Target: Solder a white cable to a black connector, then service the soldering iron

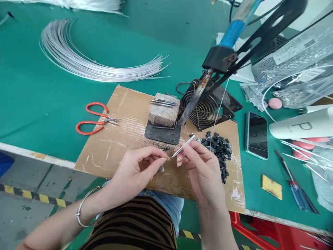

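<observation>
My right hand [201, 163] pinches a thin silver metal rod [183, 146] between thumb and fingers, its pointed end aimed down and left toward my left hand. My left hand [145, 166] is closed, thumb against forefinger; whatever it may grip is too small or hidden to make out. Both hands hover over a brown cardboard sheet [101, 149]. Just beyond them a black pad [166, 136] carries a pale block [163, 116], on which several thin dark metal rods [163, 102] lie. Close to my right hand is a pile of small black parts [220, 149].
A soldering iron [197, 93] with a blue handle hangs in a black stand above a fan [203, 107]. Red-handled scissors [96, 119] lie left, with a white wire bundle [96, 69] behind. A phone [256, 135], yellow sponge [272, 186] and screwdriver [296, 187] are on the right.
</observation>
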`<state>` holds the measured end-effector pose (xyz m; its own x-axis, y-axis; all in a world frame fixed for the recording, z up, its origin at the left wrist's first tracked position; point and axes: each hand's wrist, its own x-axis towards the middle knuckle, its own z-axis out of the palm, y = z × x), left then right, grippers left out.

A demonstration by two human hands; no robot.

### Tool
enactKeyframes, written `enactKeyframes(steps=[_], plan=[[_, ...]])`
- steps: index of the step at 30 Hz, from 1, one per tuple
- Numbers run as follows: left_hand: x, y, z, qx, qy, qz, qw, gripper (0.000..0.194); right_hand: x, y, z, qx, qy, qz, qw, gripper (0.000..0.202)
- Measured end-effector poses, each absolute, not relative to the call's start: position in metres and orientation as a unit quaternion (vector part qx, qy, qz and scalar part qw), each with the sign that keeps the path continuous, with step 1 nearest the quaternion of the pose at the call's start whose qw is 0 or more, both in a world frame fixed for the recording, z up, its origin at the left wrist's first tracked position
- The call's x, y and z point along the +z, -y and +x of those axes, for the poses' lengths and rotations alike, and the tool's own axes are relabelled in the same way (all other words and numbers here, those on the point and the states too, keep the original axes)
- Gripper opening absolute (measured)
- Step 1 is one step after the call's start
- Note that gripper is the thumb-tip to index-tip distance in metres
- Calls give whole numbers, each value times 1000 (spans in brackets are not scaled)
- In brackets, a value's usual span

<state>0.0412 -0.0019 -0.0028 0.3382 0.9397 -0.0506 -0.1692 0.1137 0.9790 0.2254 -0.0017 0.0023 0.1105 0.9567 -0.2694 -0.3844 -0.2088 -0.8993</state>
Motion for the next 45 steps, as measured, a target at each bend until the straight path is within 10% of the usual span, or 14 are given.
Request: enactKeyframes(steps=[45], plan=[[-16, -8, 55, 436, -404, 479, 646, 14, 5, -14, 212, 460, 395, -579, 545, 8]])
